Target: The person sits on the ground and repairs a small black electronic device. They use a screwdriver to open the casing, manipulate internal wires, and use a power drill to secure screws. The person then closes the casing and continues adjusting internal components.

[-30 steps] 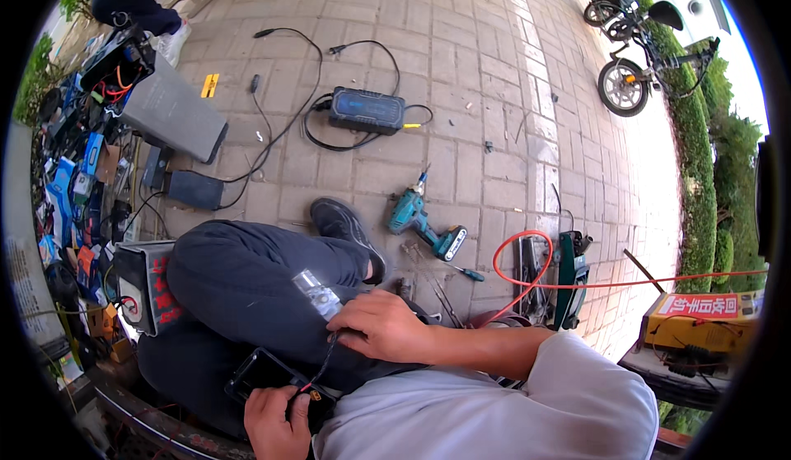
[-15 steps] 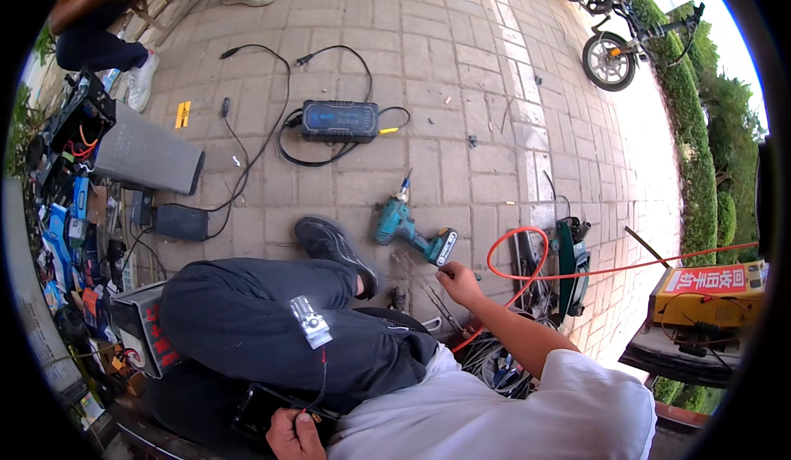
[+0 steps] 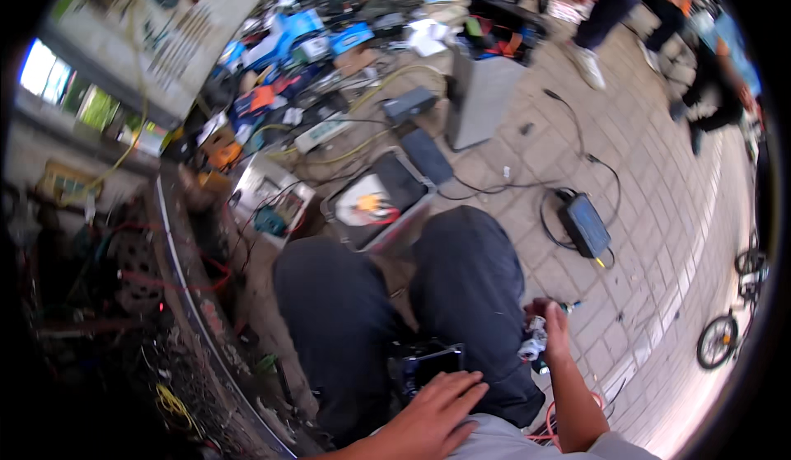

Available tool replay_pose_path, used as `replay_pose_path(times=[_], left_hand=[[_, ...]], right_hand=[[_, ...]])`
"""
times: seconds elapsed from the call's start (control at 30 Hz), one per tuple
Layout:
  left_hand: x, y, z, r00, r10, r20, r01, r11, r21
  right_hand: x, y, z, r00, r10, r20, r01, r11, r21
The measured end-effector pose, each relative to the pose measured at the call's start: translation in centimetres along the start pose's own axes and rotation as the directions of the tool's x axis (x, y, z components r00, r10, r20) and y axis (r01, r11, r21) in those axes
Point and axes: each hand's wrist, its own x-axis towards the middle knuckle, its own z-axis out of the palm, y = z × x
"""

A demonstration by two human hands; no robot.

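My left hand (image 3: 441, 406) lies with fingers stretched out at the lower edge of a black screened device (image 3: 426, 361) on my lap. My right hand (image 3: 552, 328) is curled beside my right knee (image 3: 474, 287), next to a small clear plastic item (image 3: 532, 343); what exactly it grips is blurred. Teal parts (image 3: 568, 306) show just behind that hand, partly hidden. Ahead of my knees sit an open plastic bin (image 3: 342, 221) with pads and red-orange parts and a white box (image 3: 251, 192) with a teal tool.
A grey case (image 3: 478, 106), a black charger (image 3: 583, 225) with cables, and heaped packaging (image 3: 305, 48) lie ahead. A metal ledge (image 3: 189, 295) runs along the left. Other people (image 3: 713, 89) are at upper right; a bike (image 3: 717, 340) stands far right.
The view has swung left, bringing the bins and heap forward. My right hand has moved beside the knee and clear item; my left hand's fingers have spread from their grip on the device.
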Motion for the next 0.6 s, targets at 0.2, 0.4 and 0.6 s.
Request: replay_pose_path(times=[0.2,0.4,0.6], left_hand=[[-1.0,-3.4,2.5,0.959,0.162,-0.233,-0.231,0.922,-0.311],[-1.3,-4.7,-0.9,0.978,0.204,0.046,-0.154,0.849,-0.506],[-1.9,-5.9,0.3,0.982,0.083,0.172,-0.020,0.941,-0.339]], right_hand=[[-1.9,-2.5,1.2,0.991,0.124,0.052,-0.133,0.968,0.212],[-1.6,-6.8,2.2,0.992,0.121,0.022,-0.123,0.979,0.160],[2.2,-10.0,5.0,0.955,0.295,0.026,-0.293,0.955,-0.053]])
